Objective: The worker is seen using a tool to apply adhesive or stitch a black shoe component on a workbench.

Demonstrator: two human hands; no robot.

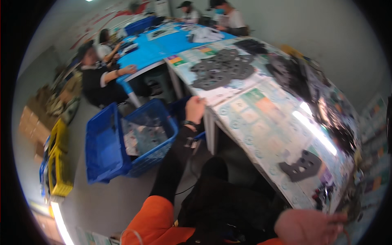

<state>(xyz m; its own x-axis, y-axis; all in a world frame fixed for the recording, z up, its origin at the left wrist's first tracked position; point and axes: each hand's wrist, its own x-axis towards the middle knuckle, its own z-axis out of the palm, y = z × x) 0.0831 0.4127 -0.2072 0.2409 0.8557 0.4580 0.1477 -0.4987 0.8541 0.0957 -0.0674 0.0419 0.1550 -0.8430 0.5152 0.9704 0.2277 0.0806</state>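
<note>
My left hand is at the near corner of the white, print-covered table, its fingers curled in. Whether it grips the table edge or something small is hidden. A dark band circles that wrist. Low at the right, my right hand is blurred, its fingers stretched out with nothing seen in them. The hand is nearest a small cluster of dark and red items on the table. Beyond that lies a single grey flat piece with cut-out holes. Farther up the table, a heap of similar grey pieces is spread out.
Blue crates stand on the floor at left, one holding plastic-wrapped items. Yellow crates and cardboard boxes are farther left. Dark bundles line the table's wall side. Several people sit around a blue-covered table.
</note>
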